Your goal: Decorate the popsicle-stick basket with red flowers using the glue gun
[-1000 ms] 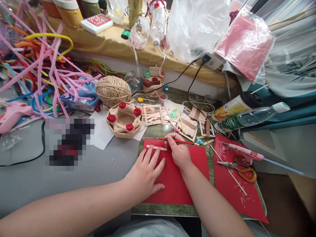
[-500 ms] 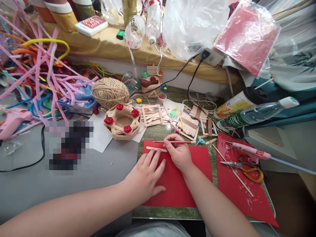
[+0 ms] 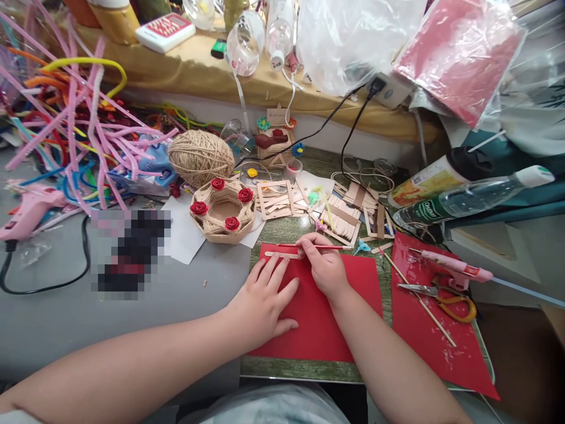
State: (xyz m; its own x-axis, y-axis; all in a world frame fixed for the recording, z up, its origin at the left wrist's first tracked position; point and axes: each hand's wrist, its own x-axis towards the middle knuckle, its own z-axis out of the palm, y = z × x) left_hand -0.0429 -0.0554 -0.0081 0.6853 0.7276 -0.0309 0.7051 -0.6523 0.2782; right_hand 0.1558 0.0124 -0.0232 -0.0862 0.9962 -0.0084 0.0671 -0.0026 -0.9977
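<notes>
My left hand (image 3: 267, 294) lies flat with fingers spread on a sheet of red paper (image 3: 326, 335). Its fingertips touch the lower edge of a pale craft stick (image 3: 281, 255) near the paper's top edge. In my right hand (image 3: 325, 268) a thin red pencil (image 3: 338, 247) is gripped, lying almost level, its tip pointing left just above the stick. The right fingers also cover the stick's right end. Beyond the paper stands a twine-wrapped octagonal basket (image 3: 198, 227) with red roses on its rim.
Craft-stick frames and bundles (image 3: 339, 219) lie behind the paper. To the right are scissors (image 3: 457, 306), a pink glue gun (image 3: 454, 265) and a water bottle (image 3: 481, 194). A twine ball (image 3: 202, 158), pipe cleaners (image 3: 70, 118) and another glue gun (image 3: 33, 213) occupy the left.
The view has shifted slightly, so most things sit a little further right. My right hand has moved slightly along the stick with the pencil; the left hand still rests on the paper.
</notes>
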